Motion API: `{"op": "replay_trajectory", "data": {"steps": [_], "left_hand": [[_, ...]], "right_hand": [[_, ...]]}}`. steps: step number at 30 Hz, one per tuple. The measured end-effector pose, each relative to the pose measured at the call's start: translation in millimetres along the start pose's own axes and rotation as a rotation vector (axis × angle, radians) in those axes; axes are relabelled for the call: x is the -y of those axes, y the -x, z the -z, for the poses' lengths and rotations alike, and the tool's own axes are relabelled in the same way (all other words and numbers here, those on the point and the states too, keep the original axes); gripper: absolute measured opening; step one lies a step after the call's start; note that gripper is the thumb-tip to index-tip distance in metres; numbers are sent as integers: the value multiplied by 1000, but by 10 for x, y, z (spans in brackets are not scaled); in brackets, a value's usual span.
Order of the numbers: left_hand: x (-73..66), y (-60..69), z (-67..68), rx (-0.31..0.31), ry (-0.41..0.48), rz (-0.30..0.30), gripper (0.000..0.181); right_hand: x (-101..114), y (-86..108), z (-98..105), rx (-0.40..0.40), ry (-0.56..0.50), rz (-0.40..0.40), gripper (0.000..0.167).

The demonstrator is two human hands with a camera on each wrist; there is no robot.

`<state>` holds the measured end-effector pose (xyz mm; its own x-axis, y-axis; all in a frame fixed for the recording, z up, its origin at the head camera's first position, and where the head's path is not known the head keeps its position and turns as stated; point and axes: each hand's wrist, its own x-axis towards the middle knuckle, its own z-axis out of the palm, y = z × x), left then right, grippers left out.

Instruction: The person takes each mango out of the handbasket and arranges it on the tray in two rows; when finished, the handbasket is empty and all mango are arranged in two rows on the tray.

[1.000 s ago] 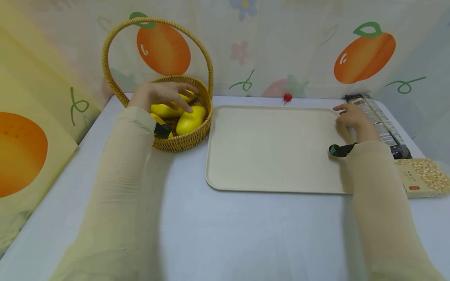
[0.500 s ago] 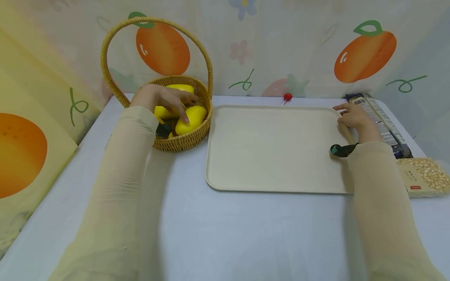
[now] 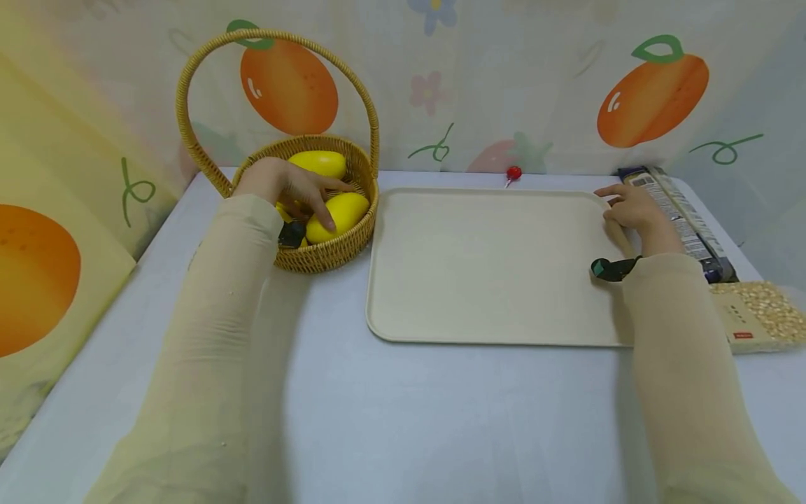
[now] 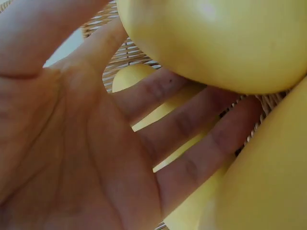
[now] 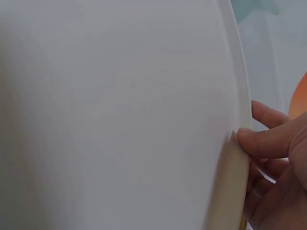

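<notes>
In the head view, my left hand point(image 3: 292, 187) reaches into a wicker basket point(image 3: 324, 260) and grips a yellow mango point(image 3: 340, 215), thumb on its near side. The left wrist view has the mango point(image 4: 220, 43) at the top, with the fingers of the left hand point(image 4: 86, 139) passing behind it. Another yellow mango point(image 3: 320, 164) lies at the basket's back; more yellow fruit is partly hidden under the hand. At the far right corner of a beige tray point(image 3: 485, 266), my right hand point(image 3: 636, 210) holds the rim, thumb on top and fingers outside, as the right wrist view shows.
A dark printed package point(image 3: 680, 217) lies just right of the tray. Nearer stands a clear bag of pale grains point(image 3: 765, 315). Behind the tray is a red lollipop point(image 3: 513, 173). The basket's tall handle point(image 3: 277, 35) arches above the left hand.
My left hand has lowered into the basket and closed around the front mango, which has shifted slightly left and turned. The right hand stays at the tray's corner.
</notes>
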<state>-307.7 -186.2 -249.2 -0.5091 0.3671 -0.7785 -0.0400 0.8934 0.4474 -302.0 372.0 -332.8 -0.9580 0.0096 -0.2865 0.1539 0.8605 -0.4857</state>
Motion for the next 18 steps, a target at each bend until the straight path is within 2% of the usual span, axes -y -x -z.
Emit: {"op": "replay_trajectory", "data": {"steps": [5, 9, 18], "left_hand": [[27, 1, 1, 2, 20, -3, 98], [39, -1, -3, -21, 36, 8, 93], [37, 9, 2, -62, 8, 14, 89]], "right_hand": [[-9, -2, -4, 1, -14, 2, 55], [-17, -2, -7, -4, -19, 11, 55], [11, 10, -8, 3, -19, 3, 55]]}}
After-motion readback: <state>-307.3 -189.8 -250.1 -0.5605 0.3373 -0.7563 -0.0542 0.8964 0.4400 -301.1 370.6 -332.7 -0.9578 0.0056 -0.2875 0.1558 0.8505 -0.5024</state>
